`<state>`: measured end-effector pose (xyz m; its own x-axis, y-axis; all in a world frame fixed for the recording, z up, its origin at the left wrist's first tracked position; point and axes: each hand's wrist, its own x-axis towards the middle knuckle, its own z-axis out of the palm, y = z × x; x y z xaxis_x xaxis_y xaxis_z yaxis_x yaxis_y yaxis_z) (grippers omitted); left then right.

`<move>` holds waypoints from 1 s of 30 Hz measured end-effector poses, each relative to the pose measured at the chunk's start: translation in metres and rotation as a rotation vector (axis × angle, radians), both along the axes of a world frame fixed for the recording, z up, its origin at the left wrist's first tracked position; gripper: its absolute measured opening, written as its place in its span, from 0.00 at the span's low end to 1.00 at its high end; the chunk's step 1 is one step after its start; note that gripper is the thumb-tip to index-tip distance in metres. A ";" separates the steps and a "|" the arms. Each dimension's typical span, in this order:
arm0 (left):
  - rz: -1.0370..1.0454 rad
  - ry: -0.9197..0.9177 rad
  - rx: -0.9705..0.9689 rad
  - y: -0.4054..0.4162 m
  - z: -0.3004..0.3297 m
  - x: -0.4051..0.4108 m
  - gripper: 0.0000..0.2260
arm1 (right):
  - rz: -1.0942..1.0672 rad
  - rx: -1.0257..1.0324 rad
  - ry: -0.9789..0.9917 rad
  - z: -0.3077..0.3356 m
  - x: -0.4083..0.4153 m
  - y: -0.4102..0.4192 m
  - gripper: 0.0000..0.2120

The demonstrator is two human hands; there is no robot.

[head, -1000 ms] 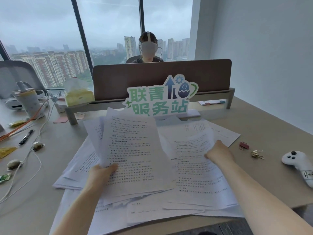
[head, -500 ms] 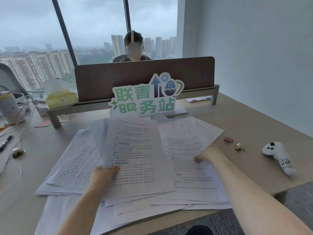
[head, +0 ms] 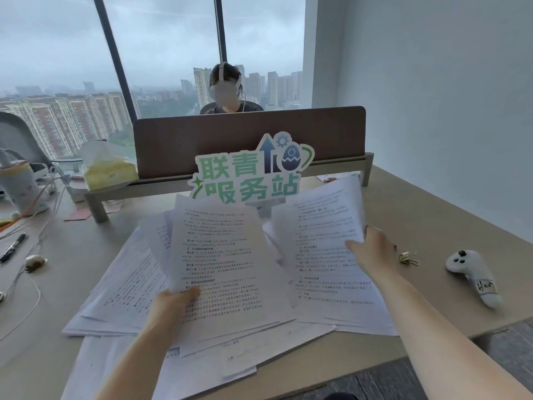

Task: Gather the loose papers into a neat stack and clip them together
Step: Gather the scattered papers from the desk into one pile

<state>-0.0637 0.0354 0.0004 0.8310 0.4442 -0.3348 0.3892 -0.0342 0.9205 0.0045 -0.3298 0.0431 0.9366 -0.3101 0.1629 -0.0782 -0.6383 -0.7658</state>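
Observation:
Many printed white sheets lie spread over the desk in front of me. My left hand (head: 173, 303) grips the lower left edge of a raised bundle of papers (head: 219, 264) at the centre. My right hand (head: 372, 249) pinches the right edge of another sheet (head: 323, 226), which is lifted and curls upward. More loose papers (head: 124, 287) lie flat to the left and under both bundles. A gold binder clip (head: 408, 257) rests on the desk just right of my right hand; my hand hides what lies beside it.
A green and white cut-out sign (head: 248, 174) stands behind the papers, before a brown divider (head: 248, 140) with a person seated beyond. A white controller (head: 473, 277) lies at right. Tissue box (head: 108, 168), cup (head: 20, 183), pen (head: 13, 246) and cables sit at left.
My right hand has lifted its sheet off the desk, so the sheet's far end now curls up. My left hand keeps its bundle raised. The camera view has shifted.

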 end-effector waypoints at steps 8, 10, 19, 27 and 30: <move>0.004 -0.022 0.041 -0.006 0.001 0.003 0.07 | -0.107 0.008 -0.316 0.047 0.001 -0.014 0.03; 0.007 -0.033 0.061 -0.008 0.002 0.006 0.07 | -0.142 0.028 -0.394 0.059 -0.001 -0.015 0.02; -0.038 -0.003 0.013 -0.013 -0.002 0.020 0.07 | -0.040 0.230 -0.480 0.111 0.003 -0.011 0.06; -0.125 -0.009 -0.113 -0.026 0.002 0.016 0.05 | 0.213 0.468 -0.119 0.067 0.019 0.033 0.07; -0.124 -0.043 -0.142 -0.024 0.002 0.015 0.10 | 0.253 0.497 0.010 0.031 0.024 0.049 0.09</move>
